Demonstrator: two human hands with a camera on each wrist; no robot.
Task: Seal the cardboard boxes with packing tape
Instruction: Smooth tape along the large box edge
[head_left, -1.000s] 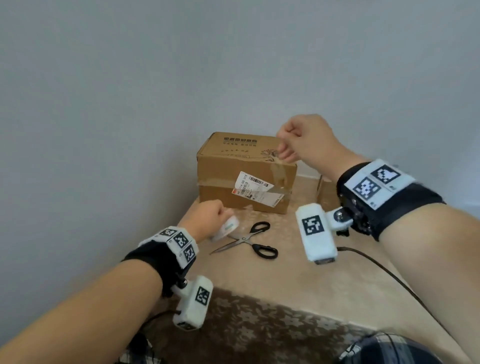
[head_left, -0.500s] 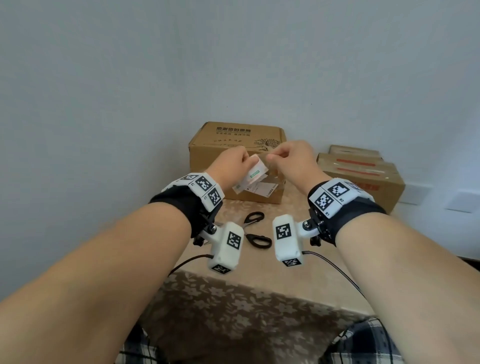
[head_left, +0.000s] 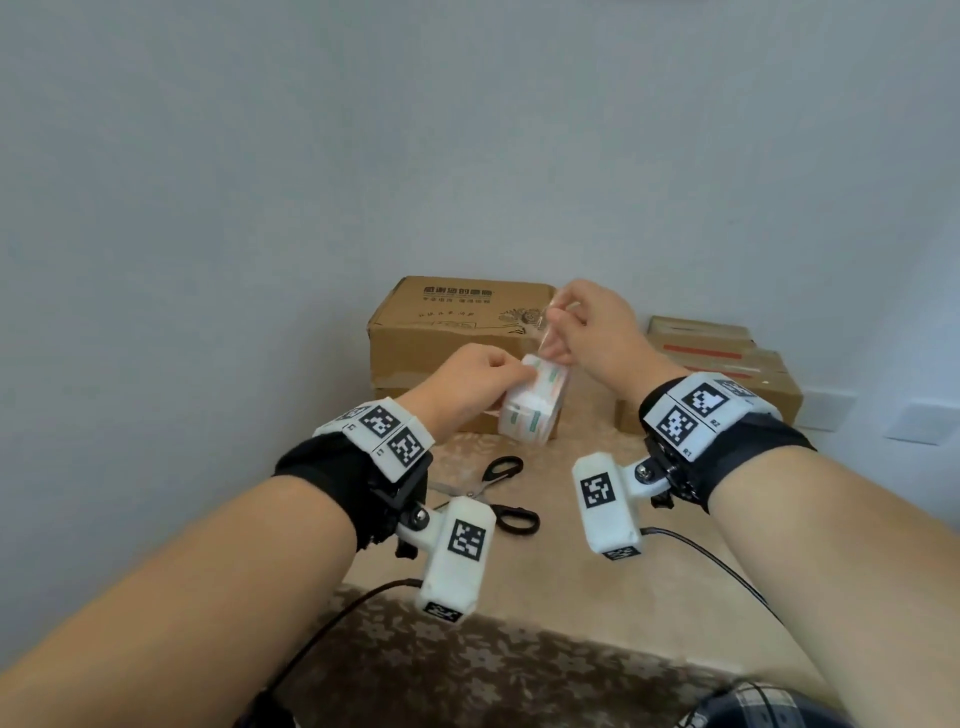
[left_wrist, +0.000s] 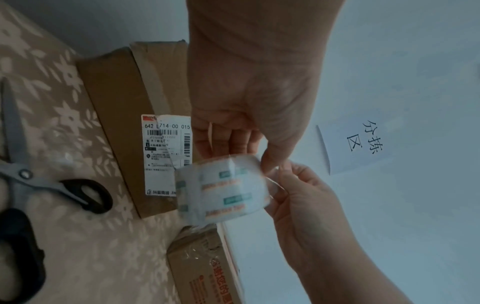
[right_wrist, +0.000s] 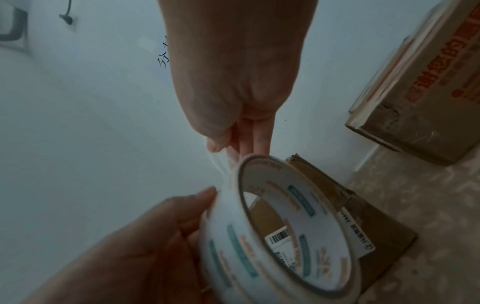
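A white roll of clear packing tape (head_left: 532, 410) is held up over the table, gripped by my left hand (head_left: 511, 374). My right hand (head_left: 556, 332) pinches the free end of the tape and holds a short clear strip (head_left: 545, 332) up from the roll. The left wrist view shows the roll (left_wrist: 223, 189) under my left hand (left_wrist: 246, 152). In the right wrist view, my right hand (right_wrist: 228, 148) pinches the strip above the roll (right_wrist: 272, 226). Behind the hands stands a brown cardboard box (head_left: 441, 332) with a shipping label (left_wrist: 166, 154).
Black-handled scissors (head_left: 498, 493) lie on the beige patterned tablecloth (head_left: 623, 597) in front of the box. A stack of smaller taped cardboard boxes (head_left: 727, 364) sits at the back right. The wall, with a paper sign (left_wrist: 363, 144), is right behind the boxes.
My left hand lifted the roll from near the table and my right hand left the box to meet it. The right hand now draws the tape end upward.
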